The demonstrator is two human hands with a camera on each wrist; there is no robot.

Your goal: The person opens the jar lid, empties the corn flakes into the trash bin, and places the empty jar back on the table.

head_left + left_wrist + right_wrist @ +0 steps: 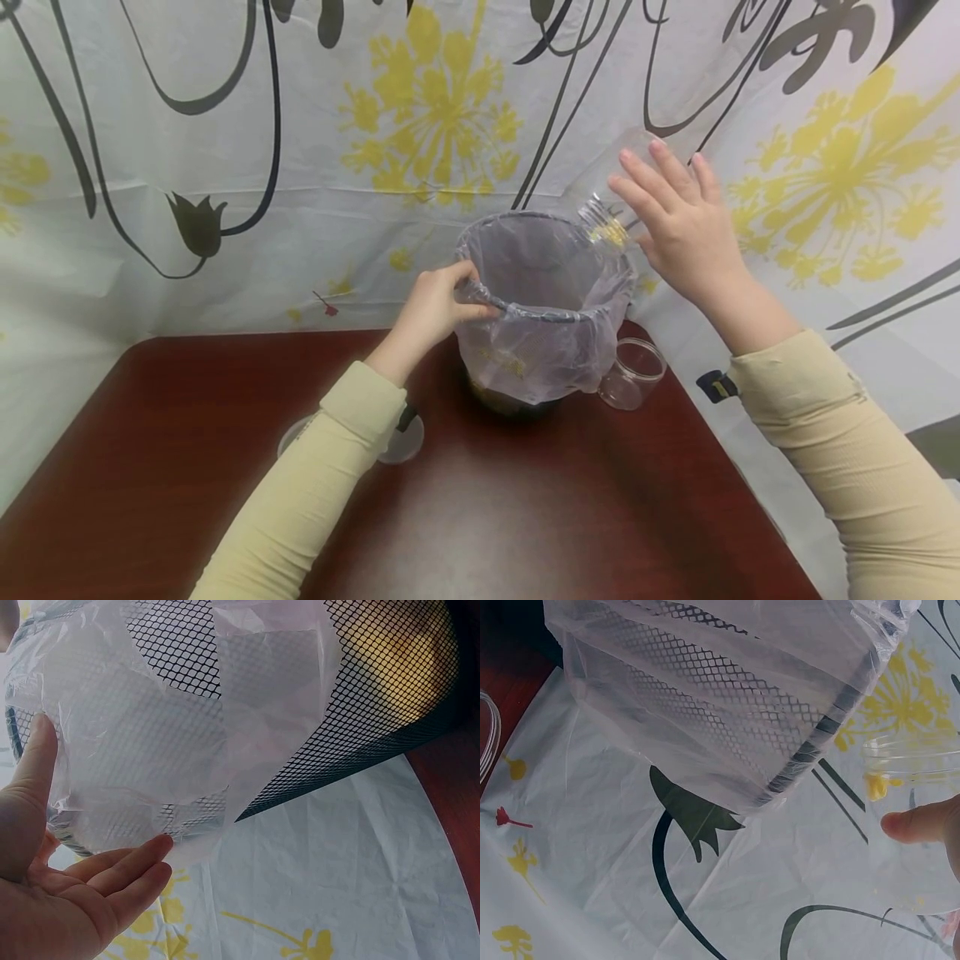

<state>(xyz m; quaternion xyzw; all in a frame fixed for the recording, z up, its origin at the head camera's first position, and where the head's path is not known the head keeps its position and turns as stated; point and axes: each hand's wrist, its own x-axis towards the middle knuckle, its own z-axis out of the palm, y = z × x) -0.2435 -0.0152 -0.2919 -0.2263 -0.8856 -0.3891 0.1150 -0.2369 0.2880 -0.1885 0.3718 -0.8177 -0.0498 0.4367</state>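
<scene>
A wire mesh bin (pixel 300 761) lined with a thin translucent plastic bag (pixel 540 354) stands at the back of the table. The bag folds out over the rim. My left hand (pixel 437 307) grips the near left of that rim through the bag, thumb on one side and fingers on the other. High on the right, my right hand (pixel 686 225) holds a clear jar (pixel 595 185), tilted with its mouth down at the bin's right rim. Small yellow pieces (pixel 879 785) lie inside the jar near its mouth.
A second clear jar (pixel 632 382) stands right of the bin on the dark red table (pixel 480 517). Clear round lids (pixel 405 443) lie partly behind my left forearm. A patterned curtain (pixel 315 167) hangs close behind the bin.
</scene>
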